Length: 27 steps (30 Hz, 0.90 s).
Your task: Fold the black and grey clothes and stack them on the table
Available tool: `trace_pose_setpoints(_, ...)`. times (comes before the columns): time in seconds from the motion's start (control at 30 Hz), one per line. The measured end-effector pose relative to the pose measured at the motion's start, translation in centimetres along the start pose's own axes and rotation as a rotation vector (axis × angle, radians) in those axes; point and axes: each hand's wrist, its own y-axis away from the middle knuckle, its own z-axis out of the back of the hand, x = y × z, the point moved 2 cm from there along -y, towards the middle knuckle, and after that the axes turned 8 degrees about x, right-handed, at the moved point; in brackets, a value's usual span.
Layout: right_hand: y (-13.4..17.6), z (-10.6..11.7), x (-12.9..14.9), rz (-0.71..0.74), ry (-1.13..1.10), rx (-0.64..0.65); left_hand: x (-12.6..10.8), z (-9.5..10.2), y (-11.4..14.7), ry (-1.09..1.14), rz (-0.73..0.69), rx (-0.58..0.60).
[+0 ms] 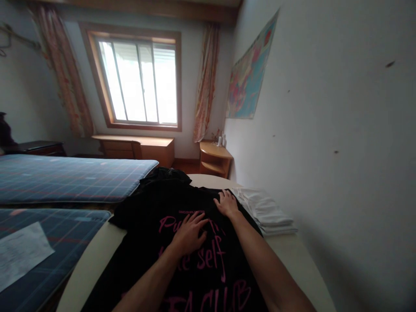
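A black T-shirt (143, 251) with pink lettering lies spread across a round, pale table (308, 271). Over the upper lettering rests my left hand (191, 232), its fingers apart on the cloth. My right hand (226, 202) lies near the shirt's upper right edge, fingers spread and touching the fabric. Neither hand grips anything. Just right of my right hand sits a folded stack of white cloth (266, 212). Bunched black fabric (165, 175) is at the shirt's far end, and one sleeve reaches over the table's left edge.
Two blue plaid mattresses (78, 177) are on the left, the nearer one bearing a sheet of paper (24, 251). A wooden desk (156, 145) stands below the window (139, 82). A corner shelf (216, 151) and a wall with a map (251, 73) are to the right.
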Motion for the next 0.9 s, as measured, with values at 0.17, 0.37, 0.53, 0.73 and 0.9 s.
trace_pose_setpoints(0.17, -2.4, -0.1, 2.1, 0.121, -0.046, 0.062, 0.2, -0.1, -0.1, 0.03, 0.089, -0.134)
trace_pose_setpoints(0.37, -4.3, -1.4, 3.4, 0.042, -0.071, 0.159, 0.3, 0.0, -0.2, 0.039, 0.112, -0.167)
trace_pose_setpoints(0.53, -4.7, -2.1, 3.9, -0.05, -0.062, 0.176, 0.7, 0.0, -0.3, 0.04, 0.128, -0.148)
trace_pose_setpoints(0.73, -3.4, -1.3, 2.9, 0.057, -0.077, 0.096, 0.7, -0.2, -0.2, 0.002, 0.076, -0.048)
trace_pose_setpoints(0.9, 0.1, 0.4, 0.9, 0.085, 0.041, -0.093, 0.0, 0.1, -0.2, -0.037, -0.079, 0.039)
